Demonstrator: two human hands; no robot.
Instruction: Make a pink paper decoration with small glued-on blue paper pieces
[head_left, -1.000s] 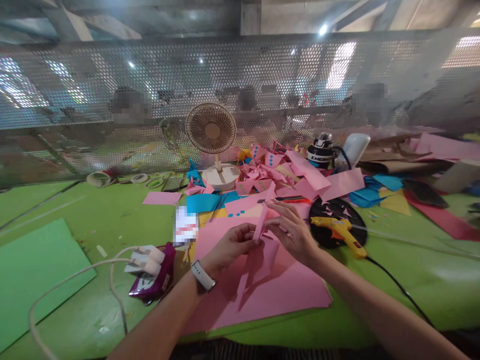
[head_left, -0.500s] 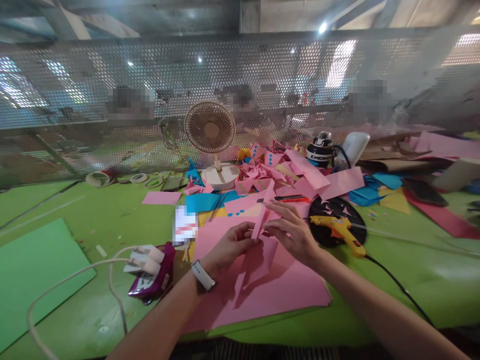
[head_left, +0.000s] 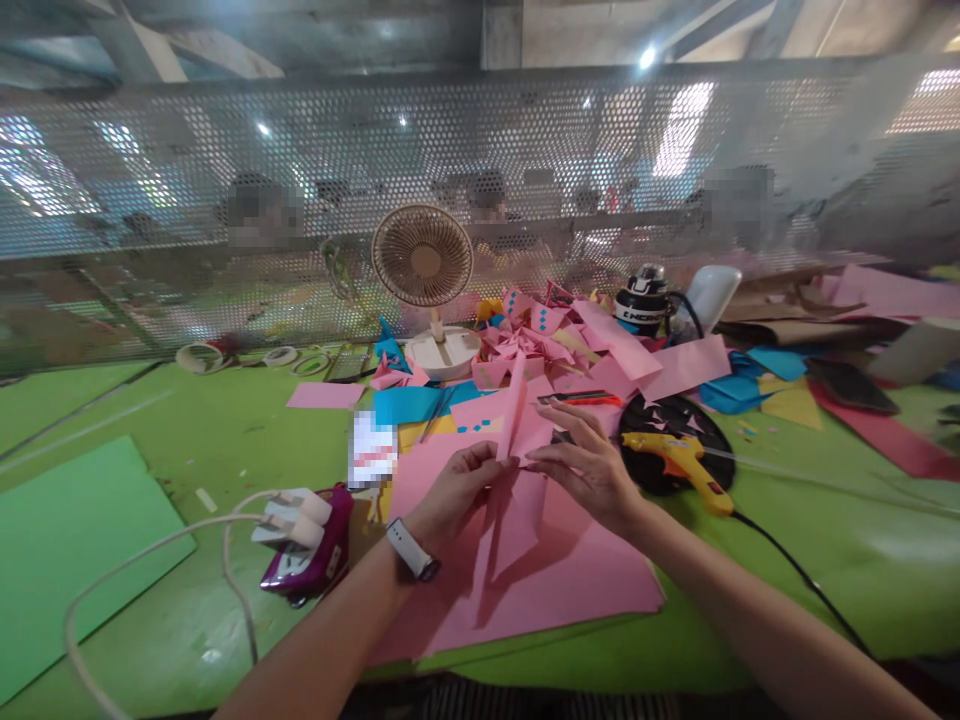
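Observation:
A folded piece of pink paper [head_left: 513,410] stands nearly upright, seen almost edge-on. My left hand [head_left: 469,485], with a watch on its wrist, pinches it low down between thumb and fingers. To the right of the paper is my right hand [head_left: 589,465], its fingers stretched and apart. Its fingertips come close to the fold; whether they touch it I cannot tell. Larger pink sheets [head_left: 585,590] lie stacked below both hands, and the held paper casts a shadow on them.
A yellow glue gun [head_left: 679,460] rests on a black round plate [head_left: 720,440] at right. Behind stand a small fan [head_left: 424,258], a heap of pink paper pieces [head_left: 525,345] and a black bottle [head_left: 642,300]. At left are a purple power strip [head_left: 326,545] with plugs and green sheets [head_left: 82,550].
The pink paper has swung more upright and edge-on, its top shifting left. My right fingers have drawn slightly away from its upper part. My left hand keeps its pinch.

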